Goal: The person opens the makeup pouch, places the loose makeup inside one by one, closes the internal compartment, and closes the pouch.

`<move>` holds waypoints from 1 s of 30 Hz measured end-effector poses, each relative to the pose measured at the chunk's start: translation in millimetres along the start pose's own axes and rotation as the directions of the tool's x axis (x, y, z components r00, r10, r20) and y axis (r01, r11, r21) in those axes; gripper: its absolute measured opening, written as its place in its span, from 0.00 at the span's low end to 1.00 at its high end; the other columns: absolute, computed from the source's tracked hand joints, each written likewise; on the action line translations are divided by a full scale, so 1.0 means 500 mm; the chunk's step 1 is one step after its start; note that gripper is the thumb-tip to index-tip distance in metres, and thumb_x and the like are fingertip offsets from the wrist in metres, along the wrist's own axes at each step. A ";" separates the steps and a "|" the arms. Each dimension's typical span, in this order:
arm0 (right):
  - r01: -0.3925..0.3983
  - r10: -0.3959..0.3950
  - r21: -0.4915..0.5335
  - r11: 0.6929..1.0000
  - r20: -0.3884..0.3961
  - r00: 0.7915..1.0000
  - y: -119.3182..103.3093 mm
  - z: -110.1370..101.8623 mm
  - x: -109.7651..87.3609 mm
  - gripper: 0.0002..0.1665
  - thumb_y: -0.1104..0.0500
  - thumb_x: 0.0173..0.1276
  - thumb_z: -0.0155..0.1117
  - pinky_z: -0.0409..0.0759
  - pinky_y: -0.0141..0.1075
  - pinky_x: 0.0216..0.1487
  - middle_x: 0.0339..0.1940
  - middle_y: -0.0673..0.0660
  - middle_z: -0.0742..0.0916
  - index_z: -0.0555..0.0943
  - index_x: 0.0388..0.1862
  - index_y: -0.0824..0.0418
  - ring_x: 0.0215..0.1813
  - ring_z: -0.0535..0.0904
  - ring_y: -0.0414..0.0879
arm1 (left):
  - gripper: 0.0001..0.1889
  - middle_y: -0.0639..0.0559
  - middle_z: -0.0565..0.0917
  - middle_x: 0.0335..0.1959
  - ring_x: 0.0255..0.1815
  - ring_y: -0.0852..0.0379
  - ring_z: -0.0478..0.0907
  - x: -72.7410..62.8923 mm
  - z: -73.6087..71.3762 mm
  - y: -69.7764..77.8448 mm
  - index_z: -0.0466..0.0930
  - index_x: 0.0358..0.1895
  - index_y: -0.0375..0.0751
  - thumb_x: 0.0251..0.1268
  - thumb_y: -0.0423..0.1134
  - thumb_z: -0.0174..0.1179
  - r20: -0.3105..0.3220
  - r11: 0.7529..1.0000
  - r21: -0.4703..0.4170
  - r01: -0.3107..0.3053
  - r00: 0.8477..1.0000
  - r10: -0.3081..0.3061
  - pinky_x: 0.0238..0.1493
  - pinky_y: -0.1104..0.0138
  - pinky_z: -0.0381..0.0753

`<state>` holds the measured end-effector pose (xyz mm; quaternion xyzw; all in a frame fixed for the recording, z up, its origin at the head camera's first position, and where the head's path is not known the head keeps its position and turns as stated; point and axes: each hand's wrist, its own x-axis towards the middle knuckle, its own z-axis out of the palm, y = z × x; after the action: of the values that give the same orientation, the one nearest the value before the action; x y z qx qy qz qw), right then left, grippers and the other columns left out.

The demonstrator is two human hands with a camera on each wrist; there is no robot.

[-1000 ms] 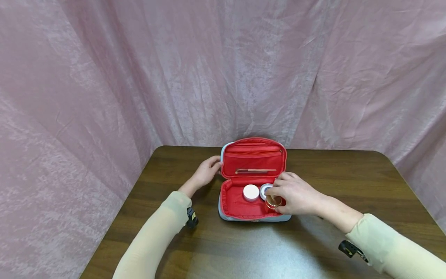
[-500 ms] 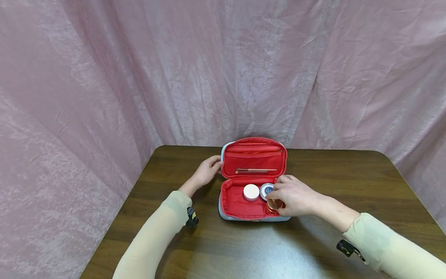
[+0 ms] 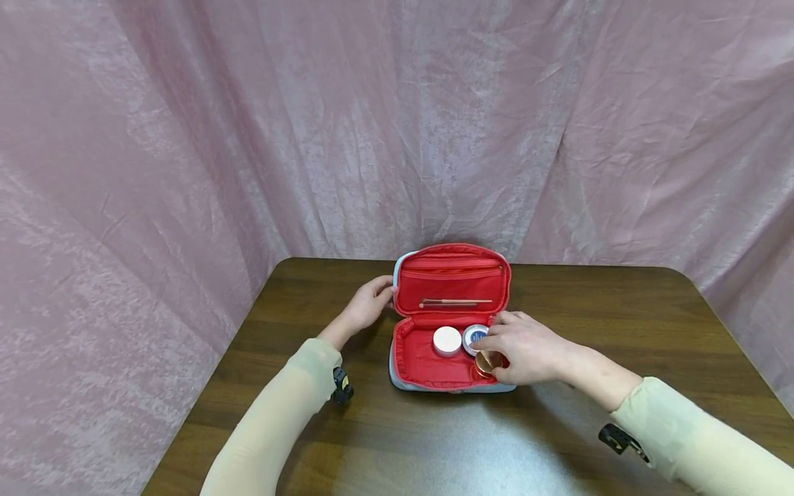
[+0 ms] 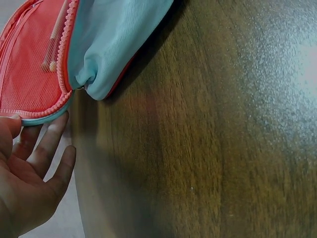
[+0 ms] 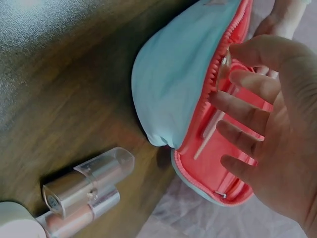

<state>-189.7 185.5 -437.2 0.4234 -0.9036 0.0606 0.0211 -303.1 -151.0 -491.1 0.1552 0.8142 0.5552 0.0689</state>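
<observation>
A makeup bag (image 3: 422, 372), pale blue outside and red inside, stands unzipped with its lid raised. At the lid's left edge my left hand (image 3: 369, 304) pinches the rim, thumb in front and fingers behind, as the left wrist view shows (image 4: 29, 183). My right hand (image 3: 527, 348) reaches into the bag's right front corner and holds a round gold-lidded jar (image 3: 486, 364) between thumb and index finger. Beside that jar lie a white-lidded jar (image 3: 446, 340) and a round tin with a blue label (image 3: 476, 335). Two makeup brushes (image 3: 455, 302) sit in the lid's mesh pocket.
On the wooden table (image 3: 403, 448), two clear-capped cosmetic tubes (image 5: 91, 178) lie beside the bag in the right wrist view, with a pale round container (image 5: 20, 223) near them. My right forearm hides them from the head view. A pink curtain (image 3: 397, 124) hangs behind the table.
My right hand has shifted slightly down at the bag's right corner, and more of the blue-labelled tin shows. The gold-lidded jar sits slightly lower. My left hand stays on the lid.
</observation>
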 end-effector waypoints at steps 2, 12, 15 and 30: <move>-0.024 0.024 -0.004 1.000 -0.010 1.000 0.001 -0.006 -0.001 0.27 0.53 0.55 0.74 0.74 0.53 0.58 0.40 0.46 0.85 0.87 0.57 0.49 0.51 0.74 0.49 | 0.16 0.40 0.83 0.51 0.47 0.48 0.85 0.000 0.000 0.001 0.75 0.65 0.34 0.82 0.37 0.51 -0.002 1.000 0.003 -0.003 1.000 0.003 0.57 0.45 0.80; -0.069 0.069 0.006 0.998 -0.131 0.989 0.010 -0.056 -0.009 0.34 0.48 0.57 0.75 0.70 0.55 0.64 0.54 0.50 0.86 0.82 0.65 0.51 0.61 0.74 0.54 | 0.17 0.41 0.83 0.52 0.47 0.47 0.85 0.000 0.002 -0.002 0.76 0.65 0.34 0.82 0.37 0.51 -0.003 1.000 0.029 -0.010 1.000 0.010 0.57 0.47 0.81; -0.070 0.069 -0.001 0.998 -0.150 0.986 0.013 -0.069 -0.011 0.36 0.47 0.57 0.76 0.70 0.55 0.64 0.54 0.51 0.86 0.81 0.67 0.50 0.61 0.74 0.54 | 0.17 0.40 0.83 0.52 0.47 0.46 0.85 -0.002 0.003 0.000 0.76 0.65 0.34 0.82 0.37 0.52 -0.006 1.000 0.024 -0.013 1.000 0.013 0.56 0.46 0.81; -0.159 0.154 -0.009 0.987 -0.194 0.969 0.053 -0.125 -0.067 0.38 0.45 0.58 0.77 0.67 0.57 0.64 0.54 0.51 0.85 0.80 0.68 0.50 0.63 0.73 0.55 | 0.17 0.41 0.83 0.52 0.47 0.48 0.85 -0.002 0.002 -0.002 0.75 0.66 0.34 0.82 0.37 0.52 -0.002 1.000 0.027 -0.005 1.000 0.005 0.57 0.46 0.80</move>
<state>-189.4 236.1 -380.4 0.3427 -0.9286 0.0918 0.1091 -302.3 -150.6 -492.2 0.1573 0.8215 0.5443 0.0645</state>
